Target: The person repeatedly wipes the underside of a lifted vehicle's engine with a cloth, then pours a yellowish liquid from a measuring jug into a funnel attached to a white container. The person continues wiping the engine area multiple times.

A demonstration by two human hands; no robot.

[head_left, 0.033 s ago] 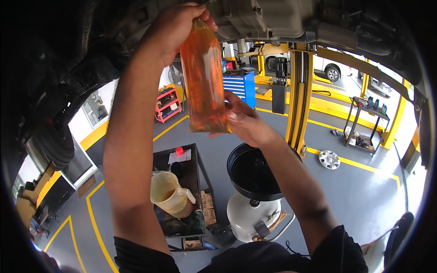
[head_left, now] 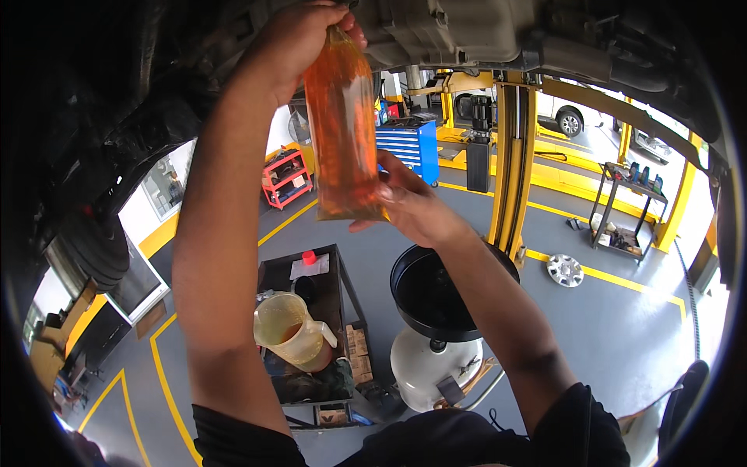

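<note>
Left hand (head_left: 310, 33) closed at its top, a long clear-plastic bag of orange liquid (head_left: 341, 124) is held upright, lower end gripped by the right hand (head_left: 415, 207).

We hold a clear bag of orange liquid (head_left: 342, 132) upright, full and narrow-topped, at upper centre.

Head view: the left fisheye of a head-worn pair is looking forward and down from beneath a vehicle underbody (head_left: 443, 35); the left hand (head_left: 303, 40) and right hand (head_left: 418, 208) are appearing at close range, their forearms (head_left: 218, 233) extending from the lower edge; a yellow lift column (head_left: 512, 171) is standing farther off, a white vehicle (head_left: 549, 113) farther still; straight edges are bending toward the dark rim.
</note>
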